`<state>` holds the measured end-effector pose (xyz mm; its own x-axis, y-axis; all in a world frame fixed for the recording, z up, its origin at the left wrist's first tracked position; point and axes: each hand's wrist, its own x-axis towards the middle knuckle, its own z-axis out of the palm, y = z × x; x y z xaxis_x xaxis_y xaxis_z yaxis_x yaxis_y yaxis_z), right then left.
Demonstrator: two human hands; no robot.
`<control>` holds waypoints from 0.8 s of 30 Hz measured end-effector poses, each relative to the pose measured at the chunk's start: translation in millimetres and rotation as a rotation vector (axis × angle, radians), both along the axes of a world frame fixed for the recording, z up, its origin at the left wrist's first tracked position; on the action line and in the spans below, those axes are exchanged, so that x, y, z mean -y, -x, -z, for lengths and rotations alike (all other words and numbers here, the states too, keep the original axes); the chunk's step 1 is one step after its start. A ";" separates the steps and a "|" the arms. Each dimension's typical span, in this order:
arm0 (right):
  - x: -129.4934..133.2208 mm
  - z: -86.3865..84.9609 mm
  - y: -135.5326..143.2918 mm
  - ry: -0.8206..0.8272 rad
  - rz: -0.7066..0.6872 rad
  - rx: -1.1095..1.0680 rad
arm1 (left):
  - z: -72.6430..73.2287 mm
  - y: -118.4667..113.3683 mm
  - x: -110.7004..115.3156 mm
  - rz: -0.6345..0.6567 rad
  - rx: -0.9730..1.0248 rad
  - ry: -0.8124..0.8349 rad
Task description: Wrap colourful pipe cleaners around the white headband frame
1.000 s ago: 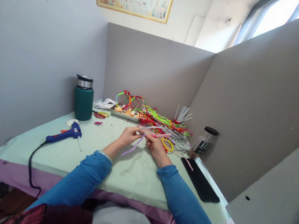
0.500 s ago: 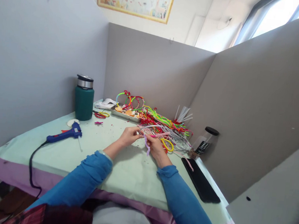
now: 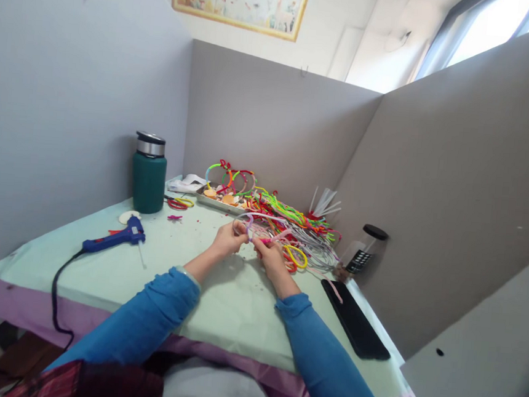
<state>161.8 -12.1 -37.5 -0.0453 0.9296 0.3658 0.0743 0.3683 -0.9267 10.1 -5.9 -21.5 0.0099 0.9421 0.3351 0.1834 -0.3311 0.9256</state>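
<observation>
Near the middle of the table, my left hand [image 3: 228, 238] pinches a purple fuzzy stem [image 3: 249, 222] that now curls up above the fingers. My right hand [image 3: 269, 254] is closed on a pink fuzzy piece [image 3: 281, 235], its fingertips just right of the left ones. A thin pale band arches over both hands; which hand holds it is hard to tell. Behind them lies a pile of colourful fuzzy stems [image 3: 291, 213]. A yellow loop [image 3: 297, 257] rests beside my right hand.
A blue glue gun [image 3: 113, 236] with a black cord and a green bottle [image 3: 148, 179] stand left. Scissors [image 3: 179, 203] and a metal tray [image 3: 220, 204] are at the back. A black phone-like slab [image 3: 355, 321] and a clear jar [image 3: 362, 253] are right.
The purple stem's end, which hung below the hands, now points up by my left fingers. My hands have moved slightly apart, and my right hand has shifted a little left.
</observation>
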 end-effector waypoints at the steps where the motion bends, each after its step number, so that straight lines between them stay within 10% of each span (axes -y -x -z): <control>1: 1.0 -1.3 0.3 -0.027 0.028 0.033 | 0.1 0.3 -0.8 0.027 0.039 0.026; 15: 9.5 -0.6 7.9 -0.280 0.066 0.167 | -7.1 2.2 1.6 -0.093 0.208 0.326; 24: 3.8 -5.6 1.6 -0.001 0.133 -0.017 | -5.6 4.2 -0.6 0.012 0.106 0.037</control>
